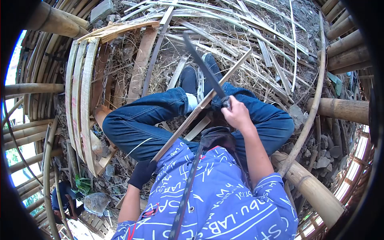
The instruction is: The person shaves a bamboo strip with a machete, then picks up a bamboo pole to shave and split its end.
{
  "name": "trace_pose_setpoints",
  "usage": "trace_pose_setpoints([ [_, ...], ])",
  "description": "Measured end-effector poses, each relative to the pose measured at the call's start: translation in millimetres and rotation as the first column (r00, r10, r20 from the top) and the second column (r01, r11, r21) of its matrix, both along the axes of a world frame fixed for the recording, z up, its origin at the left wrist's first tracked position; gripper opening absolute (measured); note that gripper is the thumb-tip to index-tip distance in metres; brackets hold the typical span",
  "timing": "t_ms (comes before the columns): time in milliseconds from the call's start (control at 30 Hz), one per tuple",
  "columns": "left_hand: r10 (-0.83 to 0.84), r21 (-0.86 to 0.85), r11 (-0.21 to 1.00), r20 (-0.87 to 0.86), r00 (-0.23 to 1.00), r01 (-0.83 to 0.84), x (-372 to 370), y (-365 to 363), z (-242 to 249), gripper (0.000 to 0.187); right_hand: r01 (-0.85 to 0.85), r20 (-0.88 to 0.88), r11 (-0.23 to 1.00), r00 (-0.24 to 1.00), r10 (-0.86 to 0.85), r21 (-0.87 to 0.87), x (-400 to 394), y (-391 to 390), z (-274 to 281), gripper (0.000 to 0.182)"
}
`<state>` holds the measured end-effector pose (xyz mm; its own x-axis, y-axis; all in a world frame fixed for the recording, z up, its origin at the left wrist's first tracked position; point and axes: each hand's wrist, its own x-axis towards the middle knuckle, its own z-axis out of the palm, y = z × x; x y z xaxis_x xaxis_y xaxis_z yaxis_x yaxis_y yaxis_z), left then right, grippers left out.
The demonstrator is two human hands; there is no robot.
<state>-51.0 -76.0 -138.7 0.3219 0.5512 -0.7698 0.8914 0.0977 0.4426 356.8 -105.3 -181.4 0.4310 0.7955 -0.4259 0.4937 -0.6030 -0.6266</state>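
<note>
The right hand [237, 115] is clamped on the handle of a long knife [203, 68], blade against a bamboo strip [200, 106]. The left hand [142, 173] (in a black glove) grips the strip's lower end, above crossed legs in jeans [140, 120].

Splitting a bamboo strip with a long knife

The right hand [237, 114] grips the knife [204, 70], blade laid along the strip [200, 106] over crossed legs in jeans [140, 120] — the gloved left hand [142, 173] holds the strip's near end. Bamboo slats [82, 100] lie left; poles [340, 108] stand right — another person [64, 200] crouches at the lower left.
</note>
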Motion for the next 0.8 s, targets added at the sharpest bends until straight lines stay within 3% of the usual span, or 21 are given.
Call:
trace_pose_setpoints([
  [67, 0.003, -0.03, 1.0, -0.017, 1.0, -0.004, 1, 2, -2, 0.044, 0.113, -0.039, 0.993, 0.993, -0.112, 0.02, 14, -2, -11, 0.025],
  [133, -0.125, 0.038, 0.991, -0.109, 0.986, 0.13, 4, 5, -2, 0.045, 0.18, -0.07, 0.98, 0.982, -0.174, 0.09, 25, -7, -24, 0.022],
  [167, -0.13, 0.036, 0.99, -0.108, 0.986, 0.135, 5, 4, -2, 0.045, 0.185, -0.068, 0.979, 0.981, -0.179, 0.088, 28, -8, -29, 0.022],
  [233, -0.137, 0.13, 0.979, -0.167, 0.976, 0.159, 7, -2, -2, 0.045, 0.291, -0.292, 0.955, 0.919, -0.264, 0.053, 29, -12, -41, 0.021],
  [300, -0.112, 0.131, 0.982, -0.176, 0.978, 0.136, 12, -4, 0, 0.045, 0.317, -0.282, 0.944, 0.917, -0.281, 0.092, 23, -12, -43, 0.018],
  [367, -0.081, 0.131, 0.986, -0.187, 0.979, 0.106, 10, -9, -2, 0.045, 0.401, -0.396, 0.913, 0.852, -0.342, 0.075, 20, -9, -32, 0.016],
  [433, -0.11, 0.233, 0.962, -0.141, 0.984, 0.141, 1, -13, -12, 0.042, 0.404, -0.383, 0.908, 0.86, -0.337, 0.109, 27, -7, -30, 0.015],
  [500, -0.118, 0.236, 0.96, -0.144, 0.983, 0.149, -3, -14, -17, 0.044, 0.347, -0.227, 0.9, 0.929, -0.292, 0.263, 41, -5, -18, 0.016],
  [533, -0.128, 0.243, 0.956, -0.148, 0.981, 0.162, -4, -14, -19, 0.045, 0.311, -0.108, 0.915, 0.95, -0.292, 0.259, 51, -3, -13, 0.018],
  [700, -0.149, 0.29, 0.939, -0.139, 0.979, 0.184, -6, -15, -27, 0.043, 0.264, 0.294, 0.965, 0.922, -0.252, 0.0, 105, 0, 22, 0.025],
  [800, -0.192, 0.354, 0.911, -0.089, 0.977, 0.211, -4, -16, -26, 0.038, 0.235, 0.3, 0.972, 0.925, -0.231, 0.023, 108, -3, 14, 0.022],
])
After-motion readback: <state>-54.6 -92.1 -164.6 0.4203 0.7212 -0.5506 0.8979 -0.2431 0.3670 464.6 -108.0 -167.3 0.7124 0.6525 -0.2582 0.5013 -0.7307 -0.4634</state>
